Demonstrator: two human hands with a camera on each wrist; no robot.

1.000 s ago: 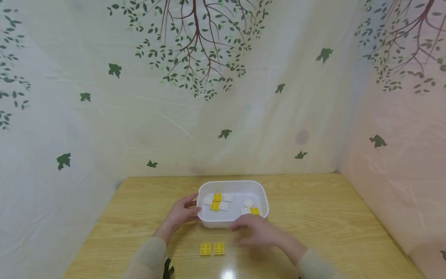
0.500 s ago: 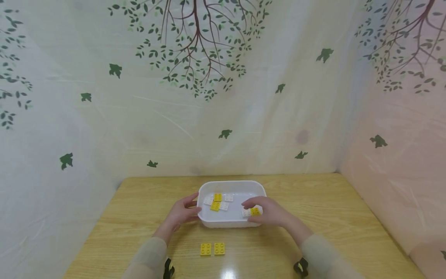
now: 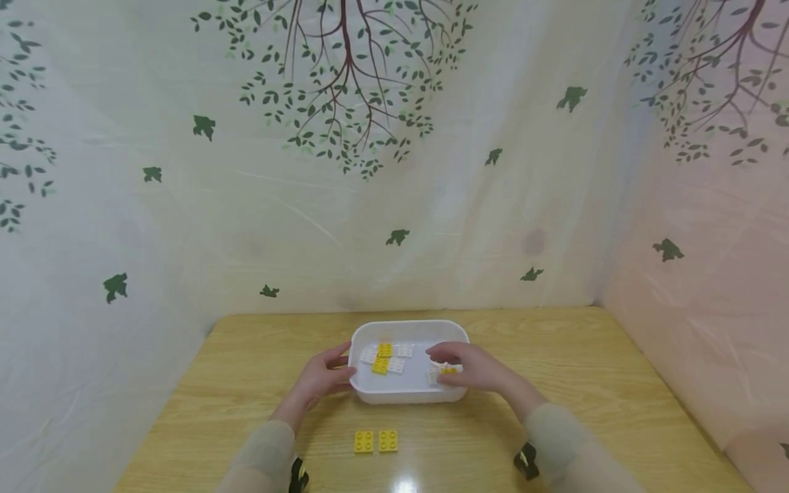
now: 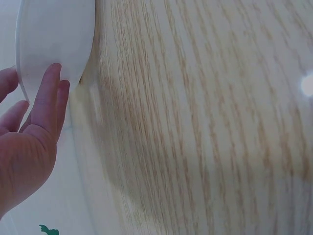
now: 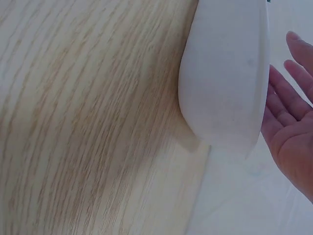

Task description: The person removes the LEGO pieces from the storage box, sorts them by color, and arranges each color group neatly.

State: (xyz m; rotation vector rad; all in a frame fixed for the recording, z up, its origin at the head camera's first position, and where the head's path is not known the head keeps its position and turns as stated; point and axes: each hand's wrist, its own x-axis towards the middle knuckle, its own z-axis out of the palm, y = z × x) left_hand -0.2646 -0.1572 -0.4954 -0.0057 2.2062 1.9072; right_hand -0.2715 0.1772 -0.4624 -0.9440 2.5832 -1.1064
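Observation:
A white plastic tub (image 3: 409, 397) with rounded corners stands on the table. My left hand (image 3: 323, 373) rests against its left end. In the left wrist view, fairly straight fingers (image 4: 46, 98) lie along the tub's outer wall. My right hand (image 3: 471, 366) reaches over the tub's right rim, thumb and index finger spread apart above white and yellow toy bricks that it partly covers. Seen from the right wrist, its fingers (image 5: 283, 100) extend behind the rim, tips partly hidden by the wall. Left in the tub lie a yellow brick (image 3: 380, 365), a white brick (image 3: 396, 365) and several others.
Two yellow bricks, one left (image 3: 364, 441) and one right (image 3: 388, 440), lie side by side on the wooden table (image 3: 246, 383) in front of the tub. Behind the table hangs a pale sheet (image 3: 308, 239) with printed leaves and branches.
My right hand has moved from the tub's front edge up and right into the tub, over the right-hand bricks, where it now dips slightly leftward. The left hand stays at the tub's end.

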